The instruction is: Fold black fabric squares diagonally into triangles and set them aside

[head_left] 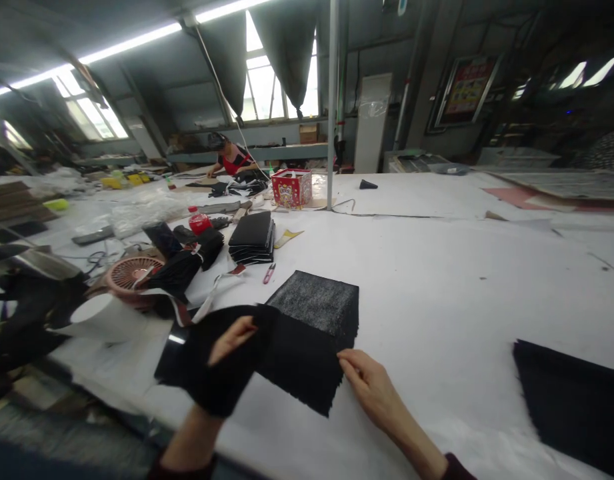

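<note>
My left hand is closed on a black sheet, which is blurred and hangs curved over part of the hand and wrist. A shiny spot shows on the dark surface at its left. Flat on the white table lies a black fabric piece with frayed edges; whether it joins the raised sheet I cannot tell. My right hand pinches the right edge of this fabric between thumb and finger. Beyond it, a speckled grey panel adjoins the black fabric.
Across the white table, a black cloth stack lies right. Leftward are a black folded stack, pink thread snips, a pink fan and a red-capped bottle. A pole rises behind; a co-worker bends over the far side.
</note>
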Demonstrator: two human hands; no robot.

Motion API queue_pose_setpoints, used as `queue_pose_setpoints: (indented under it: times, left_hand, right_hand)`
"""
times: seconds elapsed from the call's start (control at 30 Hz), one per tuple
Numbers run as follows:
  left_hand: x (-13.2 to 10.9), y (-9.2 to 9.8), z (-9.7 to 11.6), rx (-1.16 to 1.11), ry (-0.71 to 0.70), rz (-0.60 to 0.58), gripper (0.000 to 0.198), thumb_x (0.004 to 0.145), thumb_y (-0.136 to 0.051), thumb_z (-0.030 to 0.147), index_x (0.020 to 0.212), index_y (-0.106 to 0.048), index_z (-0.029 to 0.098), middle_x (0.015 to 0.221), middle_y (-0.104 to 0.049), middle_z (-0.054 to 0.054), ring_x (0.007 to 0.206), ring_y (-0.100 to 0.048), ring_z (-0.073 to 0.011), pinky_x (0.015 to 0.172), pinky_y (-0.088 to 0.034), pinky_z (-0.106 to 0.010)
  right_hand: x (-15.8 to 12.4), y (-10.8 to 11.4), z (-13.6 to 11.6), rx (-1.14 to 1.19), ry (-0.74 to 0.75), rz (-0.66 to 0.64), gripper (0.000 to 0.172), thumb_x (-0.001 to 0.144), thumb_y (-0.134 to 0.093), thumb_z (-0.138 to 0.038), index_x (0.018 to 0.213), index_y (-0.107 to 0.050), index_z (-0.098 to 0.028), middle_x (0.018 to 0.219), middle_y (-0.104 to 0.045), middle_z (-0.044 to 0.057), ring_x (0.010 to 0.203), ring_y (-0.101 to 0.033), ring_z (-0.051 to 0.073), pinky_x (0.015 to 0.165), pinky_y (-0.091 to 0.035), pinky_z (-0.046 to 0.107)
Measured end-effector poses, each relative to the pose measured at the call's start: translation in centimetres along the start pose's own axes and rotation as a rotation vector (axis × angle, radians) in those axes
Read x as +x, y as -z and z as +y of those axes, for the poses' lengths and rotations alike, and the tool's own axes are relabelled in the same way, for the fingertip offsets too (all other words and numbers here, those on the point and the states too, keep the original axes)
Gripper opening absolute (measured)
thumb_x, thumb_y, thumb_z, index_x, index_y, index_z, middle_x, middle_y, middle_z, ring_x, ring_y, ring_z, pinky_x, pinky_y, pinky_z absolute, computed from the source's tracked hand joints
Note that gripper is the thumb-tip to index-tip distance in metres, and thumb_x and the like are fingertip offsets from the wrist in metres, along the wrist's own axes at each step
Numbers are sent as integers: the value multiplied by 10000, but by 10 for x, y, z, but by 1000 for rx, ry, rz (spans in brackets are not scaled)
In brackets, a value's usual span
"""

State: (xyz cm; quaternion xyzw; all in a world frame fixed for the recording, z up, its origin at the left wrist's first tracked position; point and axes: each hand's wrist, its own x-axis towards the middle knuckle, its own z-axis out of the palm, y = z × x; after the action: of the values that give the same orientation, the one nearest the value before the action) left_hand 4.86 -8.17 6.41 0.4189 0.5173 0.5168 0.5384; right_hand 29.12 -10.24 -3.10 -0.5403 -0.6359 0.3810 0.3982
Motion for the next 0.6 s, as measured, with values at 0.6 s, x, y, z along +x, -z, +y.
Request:
queue_pose_setpoints:
  times: [0.6]
  left_hand:
    - [-33,-169,-94,1160,-731,-787,297,873,-472,116,1138,-572,204,1188,-603,-71,1089,-547,-251,946,-458,-419]
  right_hand:
    - [-65,126,38,-328,-324,107,221,860,-569,-326,908,-711,-164,752,-665,43,707,-585,193,679,-424,302]
